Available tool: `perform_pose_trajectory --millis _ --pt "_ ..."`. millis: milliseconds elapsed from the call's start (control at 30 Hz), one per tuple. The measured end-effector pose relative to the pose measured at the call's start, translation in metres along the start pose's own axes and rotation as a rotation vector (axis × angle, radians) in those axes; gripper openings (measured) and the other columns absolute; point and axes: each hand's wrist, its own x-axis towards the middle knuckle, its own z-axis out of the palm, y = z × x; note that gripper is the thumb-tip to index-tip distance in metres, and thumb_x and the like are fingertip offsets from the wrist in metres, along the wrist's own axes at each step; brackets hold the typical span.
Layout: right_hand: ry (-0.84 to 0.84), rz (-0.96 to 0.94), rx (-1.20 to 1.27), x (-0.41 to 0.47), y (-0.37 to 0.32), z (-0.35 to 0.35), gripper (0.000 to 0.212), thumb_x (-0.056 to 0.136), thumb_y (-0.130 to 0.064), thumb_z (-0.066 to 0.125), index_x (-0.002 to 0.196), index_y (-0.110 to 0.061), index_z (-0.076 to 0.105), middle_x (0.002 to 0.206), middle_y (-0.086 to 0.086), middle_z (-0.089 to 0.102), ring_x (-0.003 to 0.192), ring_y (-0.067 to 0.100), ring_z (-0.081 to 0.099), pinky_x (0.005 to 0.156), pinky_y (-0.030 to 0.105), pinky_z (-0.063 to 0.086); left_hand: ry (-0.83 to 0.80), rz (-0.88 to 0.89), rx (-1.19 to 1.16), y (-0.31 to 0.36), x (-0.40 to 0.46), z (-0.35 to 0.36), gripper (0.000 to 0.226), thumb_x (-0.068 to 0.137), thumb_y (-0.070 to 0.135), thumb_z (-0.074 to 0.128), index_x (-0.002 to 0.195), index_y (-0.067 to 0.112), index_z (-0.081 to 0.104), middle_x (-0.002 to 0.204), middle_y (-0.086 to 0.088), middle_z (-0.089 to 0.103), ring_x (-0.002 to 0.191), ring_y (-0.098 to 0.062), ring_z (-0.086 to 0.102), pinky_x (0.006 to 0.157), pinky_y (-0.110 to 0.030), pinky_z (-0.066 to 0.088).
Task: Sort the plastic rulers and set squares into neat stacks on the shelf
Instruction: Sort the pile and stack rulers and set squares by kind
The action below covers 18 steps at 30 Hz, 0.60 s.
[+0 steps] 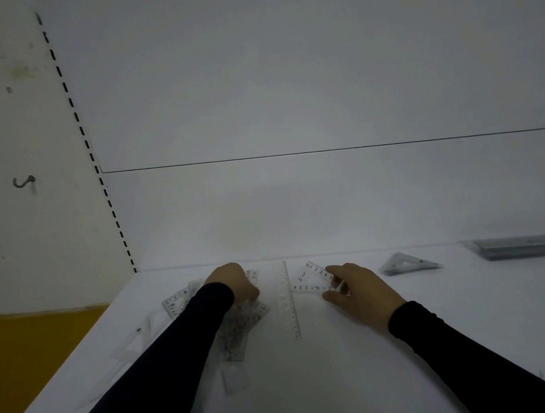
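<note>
On the white shelf (pixel 342 363) my left hand (pixel 234 282) presses down on a loose heap of clear rulers (pixel 238 329) and closes on them. My right hand (pixel 359 289) pinches a small clear set square (pixel 314 278) with black numbers, its edge resting on the shelf. A long clear ruler (pixel 286 299) lies between my two hands, pointing away from me. More clear set squares (pixel 135 341) lie left of my left arm. A small stack of set squares (pixel 406 264) sits further right. A stack of rulers (pixel 525 245) lies at the far right by the back panel.
A white back panel (pixel 297 204) rises behind the shelf, with a slotted upright (pixel 99 174) at its left. A stained wall with a hook (pixel 23 182) is on the left, above a yellow surface (pixel 32 355) below the shelf edge.
</note>
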Motion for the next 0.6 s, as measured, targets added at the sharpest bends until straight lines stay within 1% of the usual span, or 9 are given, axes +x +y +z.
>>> perform_pose_trajectory --millis 67,167,300,400,433,500,533,567,600 --pt "-0.001 -0.009 0.002 0.001 -0.002 0.001 0.039 0.088 -0.035 0.059 0.119 -0.012 0.055 0.105 0.0 0.056 0.088 0.016 0.056 0.081 0.025 0.042 -0.05 -0.027 -0.018 0.003 -0.001 -0.003 0.033 0.078 0.028 0.069 0.062 0.014 0.045 0.064 0.0 0.046 0.057 -0.013 0.045 0.051 -0.023 0.038" --pt "0.0 -0.009 0.008 0.001 -0.003 0.002 0.038 0.088 -0.035 0.059 0.12 -0.014 0.055 0.104 -0.001 0.056 0.088 0.015 0.056 0.081 0.024 0.041 -0.099 -0.043 -0.068 0.006 -0.001 -0.004 0.03 0.074 0.025 0.071 0.061 0.012 0.048 0.063 -0.001 0.049 0.055 -0.015 0.047 0.052 -0.023 0.04" --pt "0.002 -0.003 0.007 -0.001 0.0 0.001 0.038 0.088 -0.036 0.059 0.12 -0.014 0.054 0.104 -0.001 0.056 0.088 0.015 0.055 0.08 0.024 0.042 -0.034 0.006 -0.125 0.002 -0.004 -0.003 0.035 0.074 0.027 0.073 0.061 0.013 0.044 0.065 0.0 0.044 0.057 -0.013 0.044 0.048 -0.022 0.033" --pt "0.001 -0.001 0.0 -0.002 0.0 0.0 0.038 0.088 -0.036 0.058 0.121 -0.016 0.054 0.104 -0.003 0.056 0.087 0.014 0.056 0.079 0.024 0.042 0.04 0.074 -0.246 0.0 -0.008 -0.007 0.04 0.073 0.024 0.073 0.056 0.013 0.038 0.055 0.0 0.039 0.05 -0.014 0.038 0.047 -0.022 0.027" --pt "-0.002 0.0 -0.002 -0.002 0.0 0.0 0.038 0.088 -0.036 0.058 0.121 -0.017 0.054 0.104 -0.003 0.055 0.087 0.014 0.056 0.078 0.023 0.041 0.076 0.103 -0.303 -0.001 -0.01 -0.009 0.036 0.074 0.023 0.071 0.059 0.013 0.04 0.057 0.0 0.041 0.051 -0.015 0.038 0.049 -0.023 0.027" --pt "-0.003 -0.004 -0.001 -0.002 -0.002 0.0 0.04 0.089 -0.037 0.058 0.125 -0.02 0.052 0.104 -0.004 0.055 0.087 0.013 0.055 0.076 0.021 0.038 0.167 0.149 -0.421 -0.003 -0.015 -0.012 0.023 0.077 0.021 0.069 0.08 0.011 0.049 0.073 0.0 0.05 0.062 -0.013 0.045 0.052 -0.023 0.031" --pt "-0.003 -0.009 0.002 -0.001 -0.003 0.0 0.042 0.089 -0.037 0.058 0.127 -0.021 0.051 0.105 -0.004 0.055 0.087 0.013 0.055 0.076 0.02 0.037 0.191 0.162 -0.485 -0.004 -0.017 -0.013 0.024 0.078 0.021 0.069 0.091 0.012 0.051 0.082 -0.001 0.054 0.068 -0.013 0.049 0.053 -0.023 0.035" --pt "-0.003 -0.013 0.003 -0.001 -0.004 0.001 0.043 0.089 -0.037 0.058 0.128 -0.021 0.05 0.105 -0.004 0.055 0.087 0.013 0.055 0.076 0.019 0.036 0.193 0.176 -0.551 -0.005 -0.02 -0.013 0.027 0.079 0.02 0.068 0.099 0.013 0.052 0.087 -0.002 0.056 0.07 -0.013 0.052 0.054 -0.023 0.038" --pt "-0.004 -0.015 0.005 -0.001 -0.006 0.001 0.044 0.089 -0.037 0.058 0.129 -0.021 0.049 0.105 -0.005 0.055 0.087 0.013 0.055 0.076 0.019 0.036 0.182 0.197 -0.62 -0.006 -0.021 -0.013 0.027 0.08 0.019 0.068 0.102 0.014 0.053 0.087 -0.002 0.058 0.07 -0.014 0.054 0.055 -0.023 0.04"
